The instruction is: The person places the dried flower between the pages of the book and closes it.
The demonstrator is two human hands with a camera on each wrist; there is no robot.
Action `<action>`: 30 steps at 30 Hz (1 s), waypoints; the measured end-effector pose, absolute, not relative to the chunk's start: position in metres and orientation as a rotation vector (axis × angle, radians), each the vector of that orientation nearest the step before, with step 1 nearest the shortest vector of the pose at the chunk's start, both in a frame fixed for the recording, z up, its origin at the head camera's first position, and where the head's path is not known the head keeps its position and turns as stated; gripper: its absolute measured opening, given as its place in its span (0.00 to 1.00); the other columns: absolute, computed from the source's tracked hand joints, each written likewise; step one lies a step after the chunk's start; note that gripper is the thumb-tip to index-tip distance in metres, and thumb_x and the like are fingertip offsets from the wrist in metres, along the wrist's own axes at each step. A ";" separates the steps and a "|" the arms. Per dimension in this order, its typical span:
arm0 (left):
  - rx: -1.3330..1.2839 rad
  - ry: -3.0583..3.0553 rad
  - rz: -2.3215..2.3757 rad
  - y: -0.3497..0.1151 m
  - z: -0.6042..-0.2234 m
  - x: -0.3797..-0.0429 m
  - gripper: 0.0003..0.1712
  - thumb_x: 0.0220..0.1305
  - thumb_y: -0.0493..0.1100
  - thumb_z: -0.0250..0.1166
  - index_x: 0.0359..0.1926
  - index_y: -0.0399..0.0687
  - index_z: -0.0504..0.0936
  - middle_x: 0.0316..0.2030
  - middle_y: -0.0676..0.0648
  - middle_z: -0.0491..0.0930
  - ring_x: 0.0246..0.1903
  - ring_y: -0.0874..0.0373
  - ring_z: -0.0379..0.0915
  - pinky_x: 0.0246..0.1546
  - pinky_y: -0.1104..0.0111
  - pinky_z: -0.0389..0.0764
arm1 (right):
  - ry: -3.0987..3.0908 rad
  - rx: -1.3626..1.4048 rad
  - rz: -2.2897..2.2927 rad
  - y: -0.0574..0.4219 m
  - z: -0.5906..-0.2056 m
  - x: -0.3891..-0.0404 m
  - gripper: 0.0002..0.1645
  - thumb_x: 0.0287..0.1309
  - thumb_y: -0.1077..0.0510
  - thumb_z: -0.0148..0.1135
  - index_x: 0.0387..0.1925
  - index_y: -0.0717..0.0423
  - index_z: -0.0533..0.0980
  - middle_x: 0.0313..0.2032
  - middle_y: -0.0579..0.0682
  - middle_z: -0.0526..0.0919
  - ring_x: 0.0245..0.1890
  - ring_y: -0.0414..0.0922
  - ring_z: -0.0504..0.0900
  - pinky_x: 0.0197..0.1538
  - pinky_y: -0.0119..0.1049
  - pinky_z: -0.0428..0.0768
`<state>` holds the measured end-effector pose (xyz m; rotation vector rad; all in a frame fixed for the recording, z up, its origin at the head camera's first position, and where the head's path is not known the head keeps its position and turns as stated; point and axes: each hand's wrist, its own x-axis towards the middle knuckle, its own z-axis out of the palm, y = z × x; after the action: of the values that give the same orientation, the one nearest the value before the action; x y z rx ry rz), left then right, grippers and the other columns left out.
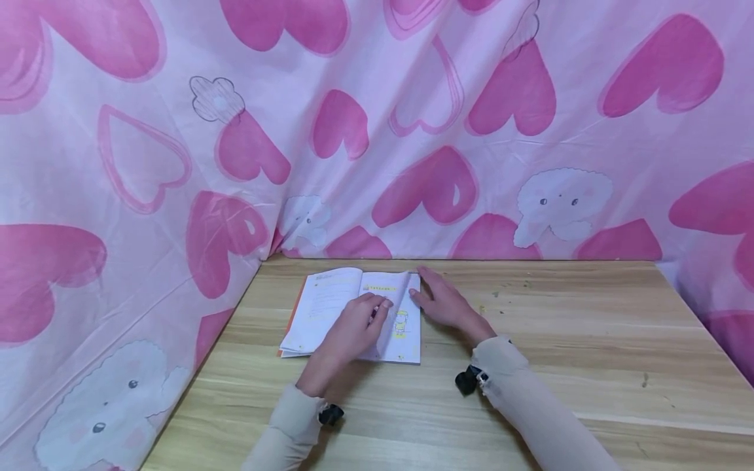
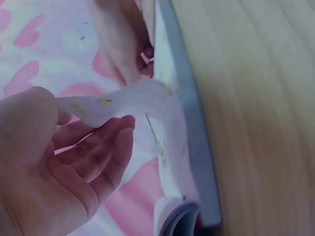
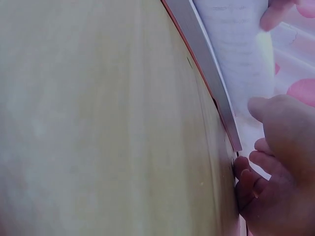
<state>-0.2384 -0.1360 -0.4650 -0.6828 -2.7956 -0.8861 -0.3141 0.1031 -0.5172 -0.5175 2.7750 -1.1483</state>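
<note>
An open book (image 1: 332, 307) with white pages and an orange cover edge lies on the table. My left hand (image 1: 356, 324) is over its right half and pinches a page (image 1: 403, 294) between thumb and fingers. In the left wrist view that page (image 2: 142, 96) is lifted and bends in a curve from the book's thick edge (image 2: 194, 128). By the book's upper right corner, my right hand (image 1: 444, 304) rests with its thumb at the page's side. In the right wrist view the right hand's fingers (image 3: 253, 179) bend loosely beside the end of the book.
The light wooden table (image 1: 559, 366) extends to the right and in front of the book, with a few small dark marks. Pink curtain cloth (image 1: 412, 163) with hearts hangs along the back and left edges. A small black device (image 1: 467, 381) is strapped to each wrist.
</note>
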 end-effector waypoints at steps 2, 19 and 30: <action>-0.676 -2.783 -0.923 -0.142 -0.461 -0.238 0.12 0.80 0.41 0.63 0.53 0.40 0.89 0.43 0.46 0.88 0.37 0.60 0.84 0.40 0.67 0.87 | 2.800 -0.547 -1.093 0.103 -0.517 -0.313 0.47 0.80 0.41 0.58 0.86 0.56 0.54 0.86 0.57 0.55 0.87 0.58 0.53 0.85 0.59 0.55; -0.363 -2.654 -0.877 -0.192 -0.437 -0.229 0.12 0.69 0.35 0.70 0.51 0.39 0.90 0.51 0.39 0.88 0.47 0.47 0.84 0.50 0.55 0.86 | 2.832 -0.607 -0.927 0.101 -0.512 -0.310 0.44 0.80 0.41 0.58 0.85 0.56 0.58 0.86 0.56 0.57 0.86 0.60 0.56 0.84 0.61 0.57; 0.011 -2.776 -0.848 -0.217 -0.452 -0.234 0.19 0.69 0.45 0.74 0.51 0.32 0.88 0.55 0.31 0.84 0.60 0.35 0.80 0.65 0.44 0.79 | 2.824 -0.614 -0.947 0.103 -0.518 -0.310 0.45 0.80 0.40 0.57 0.85 0.55 0.57 0.86 0.55 0.55 0.86 0.60 0.54 0.84 0.63 0.55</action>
<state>-0.2340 -0.2173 -0.4524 0.0108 -2.7764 -0.8475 -0.3099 0.1035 -0.5182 -0.6136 2.8236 -0.9474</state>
